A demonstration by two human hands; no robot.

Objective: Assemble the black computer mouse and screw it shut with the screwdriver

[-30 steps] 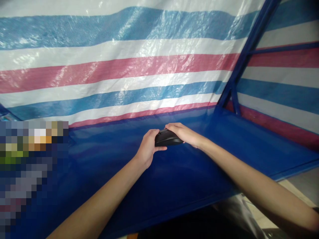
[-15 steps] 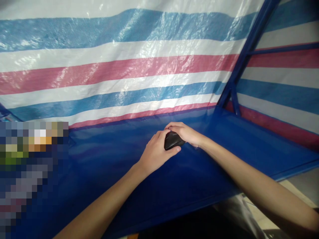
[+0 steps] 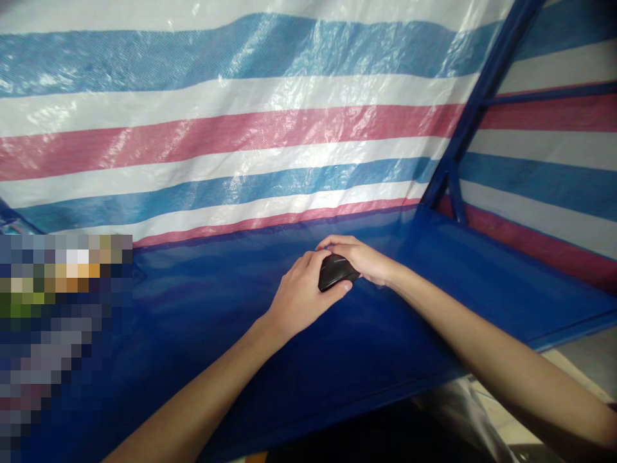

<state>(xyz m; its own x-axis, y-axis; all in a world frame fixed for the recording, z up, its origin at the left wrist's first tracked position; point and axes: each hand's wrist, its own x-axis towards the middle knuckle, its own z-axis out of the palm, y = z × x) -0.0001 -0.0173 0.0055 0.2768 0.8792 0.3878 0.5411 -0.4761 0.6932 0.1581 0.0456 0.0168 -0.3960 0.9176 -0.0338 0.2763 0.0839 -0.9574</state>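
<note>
A glossy black computer mouse [image 3: 338,272] is held between my two hands, above or on the blue surface [image 3: 231,283]; I cannot tell whether it touches. My left hand [image 3: 303,289] grips its left side, with the thumb along the near edge and the fingers behind. From the right, my right hand [image 3: 364,257] wraps round the far end, its fingers curled over the back. The underside of the mouse and most fingertips are hidden.
Striped red, white and blue plastic sheeting [image 3: 241,135] hangs behind the surface. A dark blue metal post [image 3: 470,119] with a brace rises at the back right. A pixelated patch [image 3: 58,334] covers the left side.
Both hands keep hold of the mouse. The fingers of my right hand have shifted slightly at its far side; otherwise almost nothing differs.
</note>
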